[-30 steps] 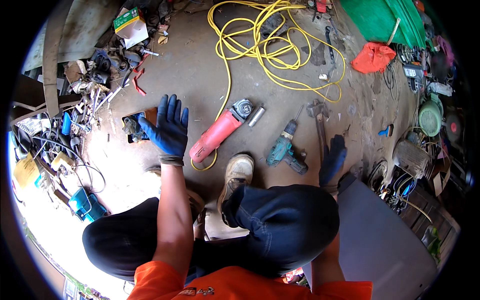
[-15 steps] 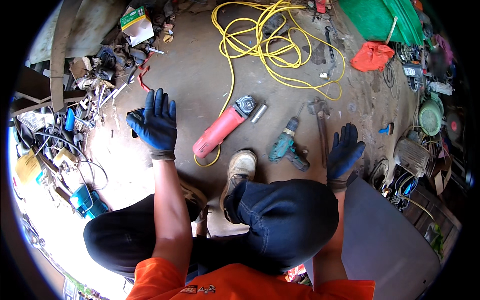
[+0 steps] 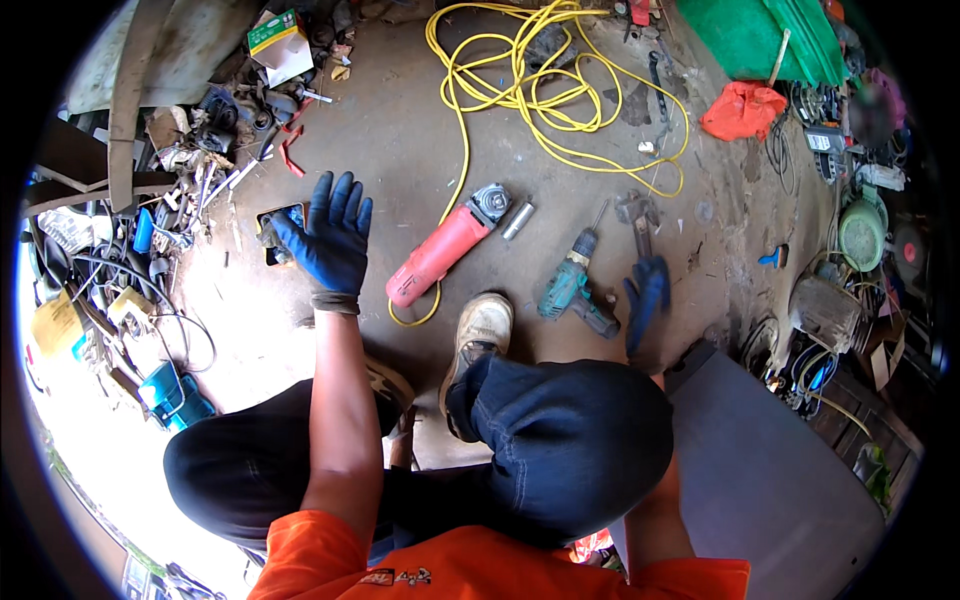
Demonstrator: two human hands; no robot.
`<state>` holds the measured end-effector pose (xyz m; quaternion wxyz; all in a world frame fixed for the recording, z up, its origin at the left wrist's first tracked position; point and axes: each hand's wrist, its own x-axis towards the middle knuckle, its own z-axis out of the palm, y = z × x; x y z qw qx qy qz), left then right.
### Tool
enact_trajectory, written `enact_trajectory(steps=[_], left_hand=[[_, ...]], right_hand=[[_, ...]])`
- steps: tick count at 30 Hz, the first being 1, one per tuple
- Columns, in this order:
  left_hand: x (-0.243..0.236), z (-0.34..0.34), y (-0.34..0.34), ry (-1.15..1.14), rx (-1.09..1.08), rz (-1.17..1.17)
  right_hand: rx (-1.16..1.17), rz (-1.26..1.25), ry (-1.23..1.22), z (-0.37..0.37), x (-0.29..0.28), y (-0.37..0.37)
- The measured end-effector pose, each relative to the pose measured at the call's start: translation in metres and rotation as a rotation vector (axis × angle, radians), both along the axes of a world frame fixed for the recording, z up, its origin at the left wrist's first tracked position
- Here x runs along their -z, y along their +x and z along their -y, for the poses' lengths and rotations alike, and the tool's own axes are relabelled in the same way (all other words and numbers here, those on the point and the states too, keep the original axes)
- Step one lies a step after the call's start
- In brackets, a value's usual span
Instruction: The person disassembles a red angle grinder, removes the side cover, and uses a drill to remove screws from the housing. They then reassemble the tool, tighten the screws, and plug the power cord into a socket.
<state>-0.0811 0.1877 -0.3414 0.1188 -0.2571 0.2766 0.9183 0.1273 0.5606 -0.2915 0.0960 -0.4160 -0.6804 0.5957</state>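
Fingers spread on the left hand, while the right hand, its fingers too blurred to tell, has swung left over the hammer, putting the cordless drill seemingly within easier reach.

Left of the red, metal-headed angle grinder, glare bleaches the grey concrete floor white; right of it, the blue-gloved right hand is blurred. Farther right, shadow deepens; well beyond it, straight edges bow.

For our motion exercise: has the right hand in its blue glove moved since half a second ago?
Yes: the blue-gloved right hand has moved left, toward the teal and black power drill.
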Motion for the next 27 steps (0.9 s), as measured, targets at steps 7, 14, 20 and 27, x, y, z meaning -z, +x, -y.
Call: enact_trajectory(steps=[7,14,20,27], left_hand=[[0.028,0.005,0.016,-0.261,0.253,0.073],[0.039,-0.054,0.035,-1.302,0.883,-0.313],[0.036,-0.111,0.038,-1.761,1.034,-0.33],[0.049,-0.12,0.04,-1.749,0.941,-0.347]], right_hand=[[-0.299,0.398,0.261,0.009,0.084,0.044],[-0.838,0.921,0.887,0.026,0.102,0.03],[-0.836,0.68,0.641,0.033,0.052,0.011],[-0.515,0.109,0.047,0.052,-0.082,-0.047]])
